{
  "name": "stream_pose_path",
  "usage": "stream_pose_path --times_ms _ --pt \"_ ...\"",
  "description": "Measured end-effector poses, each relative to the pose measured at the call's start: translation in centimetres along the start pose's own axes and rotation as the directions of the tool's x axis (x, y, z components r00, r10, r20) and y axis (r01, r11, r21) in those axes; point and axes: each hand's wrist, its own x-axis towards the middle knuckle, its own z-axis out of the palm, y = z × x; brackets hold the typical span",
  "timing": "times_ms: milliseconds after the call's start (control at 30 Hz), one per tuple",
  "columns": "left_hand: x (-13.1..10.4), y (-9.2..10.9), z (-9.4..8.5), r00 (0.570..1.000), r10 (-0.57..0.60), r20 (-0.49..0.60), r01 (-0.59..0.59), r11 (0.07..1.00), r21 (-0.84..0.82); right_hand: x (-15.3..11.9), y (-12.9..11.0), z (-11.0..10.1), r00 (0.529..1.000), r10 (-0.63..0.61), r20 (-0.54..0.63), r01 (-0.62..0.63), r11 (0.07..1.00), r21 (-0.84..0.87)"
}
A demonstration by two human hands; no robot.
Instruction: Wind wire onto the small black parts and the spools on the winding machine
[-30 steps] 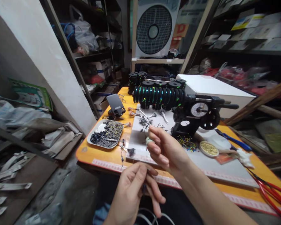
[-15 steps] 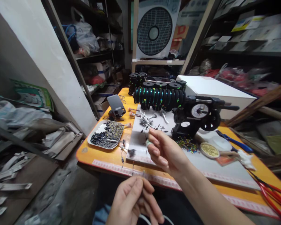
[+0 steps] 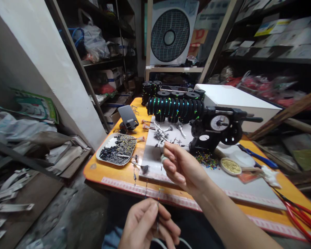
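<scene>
At the bottom centre, my left hand [image 3: 150, 223] pinches a thin dark line [image 3: 158, 204] with small coloured bits on it, in front of the table edge. Above the grey board [image 3: 155, 169], my right hand [image 3: 180, 166] has its fingers curled together near a pale green wrap at a fingertip; what they hold, if anything, is too small to tell. Behind it stands a black winding device [image 3: 209, 128] with a row of black spools [image 3: 175, 105] wound with green line. A white tray [image 3: 100, 154] of small dark and yellow pieces lies at the left.
A phone on a stand [image 3: 128, 117] is behind the tray. Coloured beads [image 3: 208, 159], a dish of golden bits [image 3: 230, 166], blue-handled pliers [image 3: 259, 157] and red-handled scissors [image 3: 298, 218] lie right. A white box [image 3: 235, 98] stands behind the device.
My left hand has shifted slightly, and more of the thin dark line with its coloured bits shows at its fingers. My right hand has barely moved.
</scene>
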Motion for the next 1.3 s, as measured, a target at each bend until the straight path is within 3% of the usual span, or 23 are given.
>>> stream_pose_path --times_ms 200,267,367,433,533,700,867,1000,1300 --pt "0.6 -0.5 -0.4 0.977 0.156 -0.145 -0.111 0.955 0.276 0.2 -0.2 -0.2 0.999 -0.022 0.033 0.025 0.995 -0.098" --pt "0.8 -0.4 -0.6 0.954 0.228 -0.192 -0.11 0.868 0.485 0.2 -0.4 -0.3 0.997 -0.071 0.038 0.077 0.973 -0.219" --pt "1.0 0.5 -0.6 0.922 0.31 -0.233 -0.037 0.667 0.744 -0.1 -0.9 -0.5 0.99 -0.129 0.058 0.141 0.869 -0.475" --pt "1.4 1.7 -0.2 0.894 0.387 -0.224 -0.049 0.583 0.811 -0.3 -1.3 -0.5 0.99 -0.126 0.062 0.138 0.792 -0.595" --pt "2.7 3.7 0.8 0.859 0.488 -0.155 -0.162 0.546 0.822 -0.7 -2.0 -0.3 0.99 -0.128 0.067 0.139 0.727 -0.673" --pt "5.3 5.1 2.2 0.855 0.519 0.011 -0.365 0.585 0.724 -1.1 -2.3 0.0 0.989 -0.122 0.079 0.144 0.758 -0.637" --pt "5.1 4.2 2.6 0.859 0.51 0.04 -0.451 0.718 0.53 -0.5 -1.6 0.0 0.998 -0.019 0.062 0.034 0.965 -0.261" --pt "4.0 3.6 2.5 0.892 0.446 0.067 -0.434 0.807 0.4 -0.1 -1.0 0.2 0.998 0.061 0.023 -0.059 0.995 -0.075" --pt "2.6 1.6 1.4 0.976 0.203 0.08 -0.209 0.974 0.084 0.2 -1.0 0.1 0.997 0.059 0.056 -0.055 0.996 -0.07"
